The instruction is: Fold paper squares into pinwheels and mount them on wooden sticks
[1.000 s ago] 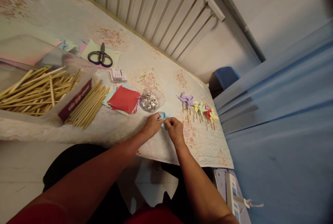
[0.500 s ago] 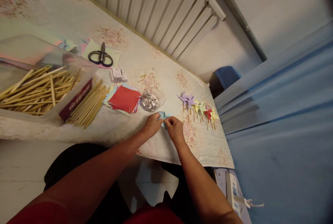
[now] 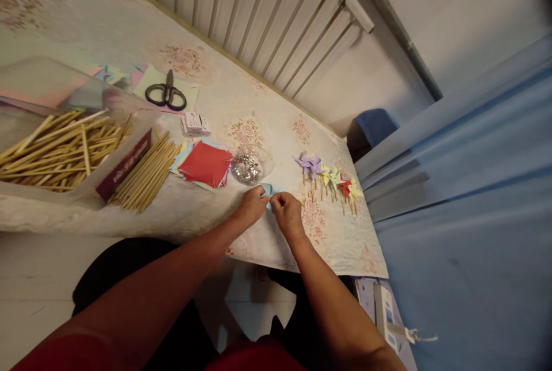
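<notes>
One blue paper (image 3: 268, 189) lies between left hand (image 3: 252, 205) and right hand (image 3: 290, 213); both pinch it.

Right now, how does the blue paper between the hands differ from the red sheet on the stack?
The blue paper is curled; the red sheet lies mostly flat.
The left hand and right hand hold the blue paper, whereas no hand touches the red sheet.
The blue paper is partly hidden by the hands, while the red sheet's top face shows.
Both are coloured paper.
</notes>
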A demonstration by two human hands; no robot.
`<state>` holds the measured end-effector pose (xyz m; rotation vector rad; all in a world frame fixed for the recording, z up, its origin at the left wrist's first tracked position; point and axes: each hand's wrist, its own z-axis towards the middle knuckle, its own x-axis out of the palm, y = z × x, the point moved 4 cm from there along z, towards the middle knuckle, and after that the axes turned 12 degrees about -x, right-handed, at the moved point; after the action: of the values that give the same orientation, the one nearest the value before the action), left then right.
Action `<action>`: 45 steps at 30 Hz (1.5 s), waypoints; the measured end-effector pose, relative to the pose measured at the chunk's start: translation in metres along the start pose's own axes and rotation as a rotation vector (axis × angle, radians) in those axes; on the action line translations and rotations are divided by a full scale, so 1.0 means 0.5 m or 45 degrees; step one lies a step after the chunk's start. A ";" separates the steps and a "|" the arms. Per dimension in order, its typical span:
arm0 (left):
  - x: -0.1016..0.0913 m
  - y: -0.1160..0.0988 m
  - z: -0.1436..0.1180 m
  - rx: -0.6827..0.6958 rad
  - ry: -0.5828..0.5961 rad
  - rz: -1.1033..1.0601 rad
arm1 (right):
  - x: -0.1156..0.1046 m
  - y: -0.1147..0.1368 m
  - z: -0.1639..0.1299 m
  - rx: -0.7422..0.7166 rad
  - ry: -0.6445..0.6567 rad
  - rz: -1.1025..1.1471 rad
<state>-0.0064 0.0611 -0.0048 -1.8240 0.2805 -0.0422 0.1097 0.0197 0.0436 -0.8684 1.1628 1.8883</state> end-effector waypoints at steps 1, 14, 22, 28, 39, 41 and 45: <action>-0.001 -0.003 -0.002 0.005 0.002 -0.006 | -0.005 0.006 0.002 -0.109 0.026 -0.073; -0.002 0.000 0.000 -0.012 -0.006 0.015 | -0.002 0.005 0.003 -0.041 0.027 -0.027; 0.000 0.001 0.004 0.014 0.011 -0.034 | -0.003 0.005 0.007 -0.047 0.012 -0.034; -0.002 0.001 0.002 0.013 0.016 -0.045 | -0.004 0.010 0.010 -0.102 0.043 -0.066; -0.004 0.002 0.002 -0.013 0.024 -0.039 | 0.003 -0.004 0.012 -0.013 0.064 0.007; -0.005 0.001 0.001 -0.008 0.012 -0.039 | -0.004 0.007 0.016 -0.161 0.093 -0.098; -0.004 0.002 0.001 -0.010 -0.007 -0.039 | -0.015 0.024 0.022 -0.389 0.185 -0.262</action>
<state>-0.0083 0.0618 -0.0058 -1.8359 0.2493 -0.0574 0.1013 0.0241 0.0588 -1.2606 0.8398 1.8824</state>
